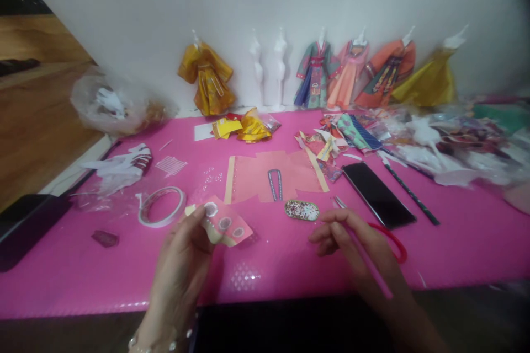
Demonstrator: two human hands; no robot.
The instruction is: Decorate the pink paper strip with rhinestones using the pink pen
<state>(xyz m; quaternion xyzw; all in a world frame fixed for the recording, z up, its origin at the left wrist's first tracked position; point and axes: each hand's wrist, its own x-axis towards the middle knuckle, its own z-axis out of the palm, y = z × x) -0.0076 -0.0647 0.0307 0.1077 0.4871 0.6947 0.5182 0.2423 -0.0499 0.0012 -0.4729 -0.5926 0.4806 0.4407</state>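
Note:
Between the thumb and fingers of my left hand (188,248) is a pink cut piece (227,222) with a cream edge and round pale medallions, held tilted above the table. My right hand (351,242) holds a slim pink pen-like stick (370,270) lying across the fingers; its tip is hard to make out. Under that hand lie scissors with a red handle (393,242). Just left of it sits a small oval dish (301,210) of glittery bits. Beyond, a flat pink garment piece (246,176) with cream borders carries a U-shaped grey beaded trim (275,183).
A roll of white tape (161,207) lies left, near a dark case (31,226). To the right are a black phone (376,194) and piles of scraps and plastic bags (439,143). Dressed mini mannequins (207,80) and two bare white ones (280,69) line the wall.

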